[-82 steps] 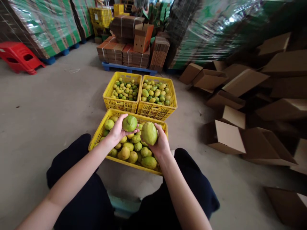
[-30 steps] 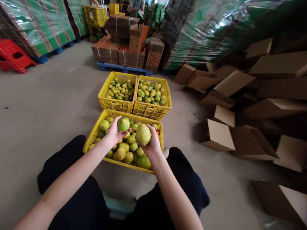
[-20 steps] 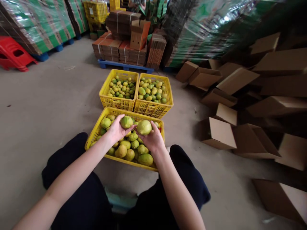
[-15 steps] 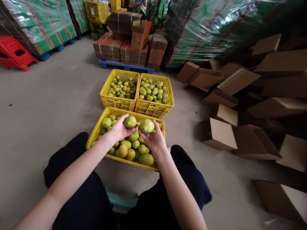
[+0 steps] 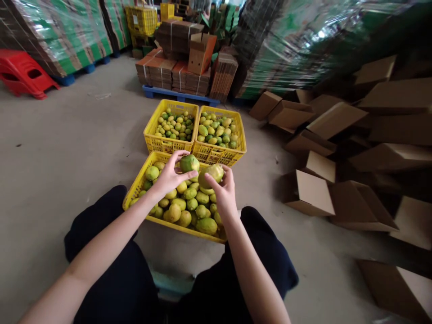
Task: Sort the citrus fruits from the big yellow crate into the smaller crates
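Note:
My left hand (image 5: 171,177) is closed around a green lemon (image 5: 189,164), thumb at its lower side and fingers behind it. My right hand (image 5: 227,194) grips a larger yellow-green lemon (image 5: 212,174), its thumb across the near face. Both lemons are held close together over a yellow plastic crate (image 5: 135,183) between my knees. Green and yellow lemons (image 5: 190,193) fill that crate, partly hidden by my hands and forearms.
Behind stand two more yellow crates, the left one (image 5: 168,146) and the right one (image 5: 219,156), holding lemons. Open cardboard boxes (image 5: 315,191) lie heaped at right. Flattened cartons (image 5: 162,72) sit on a blue pallet (image 5: 175,95). A red stool (image 5: 25,74) stands at left.
Both lemons have been turned in my hands. My fingers have shifted from cradling them underneath to gripping with the thumbs in front. The view has moved slightly.

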`<action>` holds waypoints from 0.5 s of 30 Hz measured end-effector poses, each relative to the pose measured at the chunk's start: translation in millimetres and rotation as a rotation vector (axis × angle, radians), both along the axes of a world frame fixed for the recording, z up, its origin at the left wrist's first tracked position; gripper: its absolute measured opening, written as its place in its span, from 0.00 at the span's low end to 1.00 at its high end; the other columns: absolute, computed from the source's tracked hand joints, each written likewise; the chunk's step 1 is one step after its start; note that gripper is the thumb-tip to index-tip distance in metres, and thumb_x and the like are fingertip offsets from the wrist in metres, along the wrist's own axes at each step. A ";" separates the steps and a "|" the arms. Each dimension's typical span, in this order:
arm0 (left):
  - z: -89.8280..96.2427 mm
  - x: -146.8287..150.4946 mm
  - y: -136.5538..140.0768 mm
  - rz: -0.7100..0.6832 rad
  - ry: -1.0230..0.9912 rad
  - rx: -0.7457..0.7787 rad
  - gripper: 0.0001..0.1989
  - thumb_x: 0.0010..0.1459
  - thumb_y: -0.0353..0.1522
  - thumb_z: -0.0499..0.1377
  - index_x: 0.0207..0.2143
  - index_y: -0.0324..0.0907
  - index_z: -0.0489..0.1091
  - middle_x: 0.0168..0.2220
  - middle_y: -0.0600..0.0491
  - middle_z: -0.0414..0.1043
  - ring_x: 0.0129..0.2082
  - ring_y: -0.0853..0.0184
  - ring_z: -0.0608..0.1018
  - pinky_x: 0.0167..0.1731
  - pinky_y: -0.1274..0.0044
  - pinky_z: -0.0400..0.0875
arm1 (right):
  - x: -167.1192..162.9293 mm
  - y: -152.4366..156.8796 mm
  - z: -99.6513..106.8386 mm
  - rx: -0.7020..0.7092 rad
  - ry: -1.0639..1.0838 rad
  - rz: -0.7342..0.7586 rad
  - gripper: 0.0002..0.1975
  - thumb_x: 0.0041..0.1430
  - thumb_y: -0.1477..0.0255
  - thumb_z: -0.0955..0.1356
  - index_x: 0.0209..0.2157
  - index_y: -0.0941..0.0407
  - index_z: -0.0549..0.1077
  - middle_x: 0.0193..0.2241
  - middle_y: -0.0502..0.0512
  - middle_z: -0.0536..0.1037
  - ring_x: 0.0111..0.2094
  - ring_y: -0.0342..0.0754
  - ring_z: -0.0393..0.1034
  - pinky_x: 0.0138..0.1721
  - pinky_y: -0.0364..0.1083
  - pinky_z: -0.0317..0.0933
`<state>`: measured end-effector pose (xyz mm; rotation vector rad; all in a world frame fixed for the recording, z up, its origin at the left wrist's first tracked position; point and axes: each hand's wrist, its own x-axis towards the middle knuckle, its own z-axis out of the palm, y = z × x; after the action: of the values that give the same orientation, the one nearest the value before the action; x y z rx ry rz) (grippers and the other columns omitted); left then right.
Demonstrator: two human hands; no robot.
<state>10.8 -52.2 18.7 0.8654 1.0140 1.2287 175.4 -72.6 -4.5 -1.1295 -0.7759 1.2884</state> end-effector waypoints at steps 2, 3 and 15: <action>3.7 -3.2 -1.4 -0.009 0.019 0.047 0.31 0.36 0.20 0.73 0.44 0.47 0.73 0.47 0.54 0.74 0.44 0.66 0.79 0.46 0.80 0.73 | 0.8 -3.5 2.6 0.176 -0.208 -0.049 0.25 0.43 0.71 0.77 0.45 0.48 0.72 0.49 0.51 0.77 0.51 0.51 0.70 0.46 0.47 0.70; 4.8 -4.3 -2.0 -0.013 0.030 0.069 0.31 0.36 0.21 0.73 0.44 0.47 0.73 0.48 0.54 0.73 0.46 0.65 0.79 0.47 0.80 0.73 | 0.7 -4.8 4.0 0.244 -0.285 -0.082 0.25 0.43 0.71 0.77 0.45 0.48 0.73 0.50 0.53 0.76 0.53 0.53 0.69 0.47 0.49 0.69; 3.1 -1.0 -8.2 -0.015 0.277 0.335 0.27 0.38 0.25 0.74 0.41 0.46 0.71 0.48 0.51 0.71 0.52 0.60 0.74 0.51 0.75 0.70 | -3.2 -5.8 3.5 0.382 -0.413 -0.156 0.29 0.44 0.71 0.77 0.49 0.47 0.68 0.52 0.54 0.73 0.53 0.53 0.68 0.55 0.53 0.64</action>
<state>9.8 -60.4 21.8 1.3300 1.0312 1.3106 172.2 -78.4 -1.1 -1.1265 -1.1583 0.7402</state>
